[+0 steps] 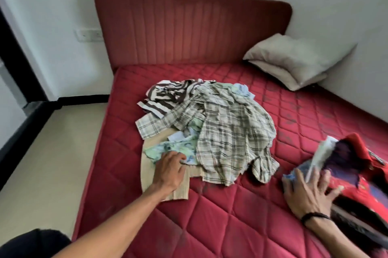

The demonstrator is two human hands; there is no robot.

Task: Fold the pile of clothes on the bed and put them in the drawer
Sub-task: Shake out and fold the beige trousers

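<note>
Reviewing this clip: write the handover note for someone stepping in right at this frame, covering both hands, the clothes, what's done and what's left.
Left hand: reaching into the near edge of the pile of clothes, fingers on the pale green garment; whether it grips is unclear.
Right hand: fingers spread, pressing on a small stack of clothes at the right of the mattress, red garment among them.
Pile: plaid shirt on top, striped garment at the far left, beige piece underneath.
Done: at most the few pieces under the right hand.
Left: fold the pile and put everything away; no drawer in view.
</note>
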